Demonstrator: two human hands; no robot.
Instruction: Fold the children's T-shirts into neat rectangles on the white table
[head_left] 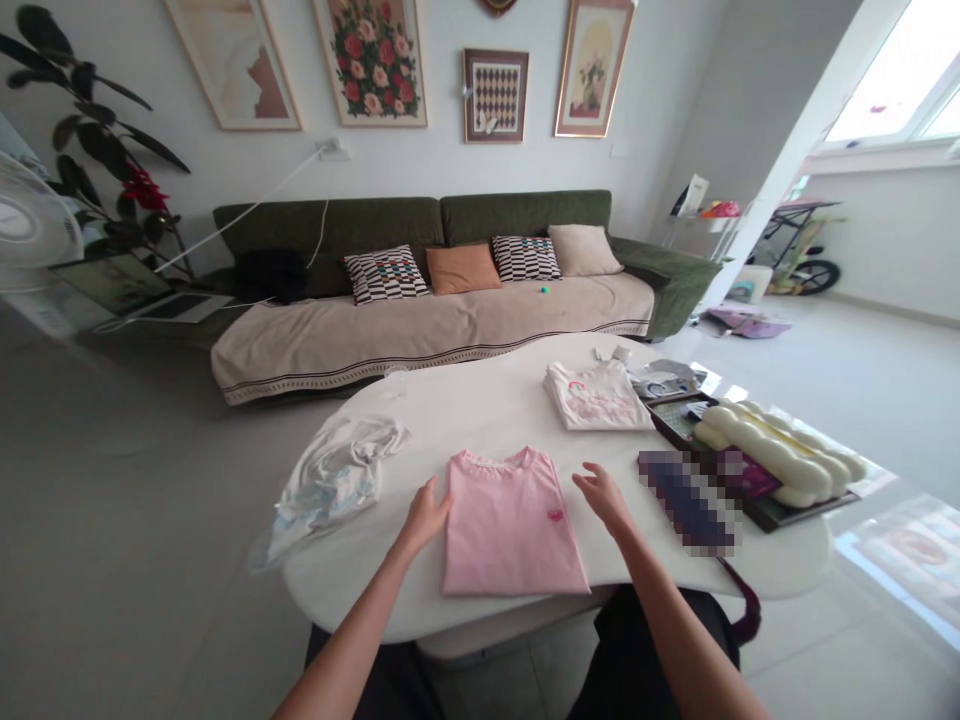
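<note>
The left hand (427,514), fingers loosely parted, meets the left edge of one folded pink shirt (510,530). The right hand (602,497), its fingers also apart, hovers just beside the right edge. The shirt lies flat at the table's (465,405) near rim, collar (501,463) towards the one sofa (525,213), long axis running away from the person. Farther out: one crumpled white garment (337,475), one folded white shirt (604,400), four cushions (463,270).

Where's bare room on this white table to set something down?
Widest: the tabletop beyond the folded pink T-shirt, between the crumpled white cloth and the folded white shirt. A smaller patch lies at the near left edge, between that cloth and the left forearm. Crowded: the right end, with the dark tray and puffy cream object.
</note>
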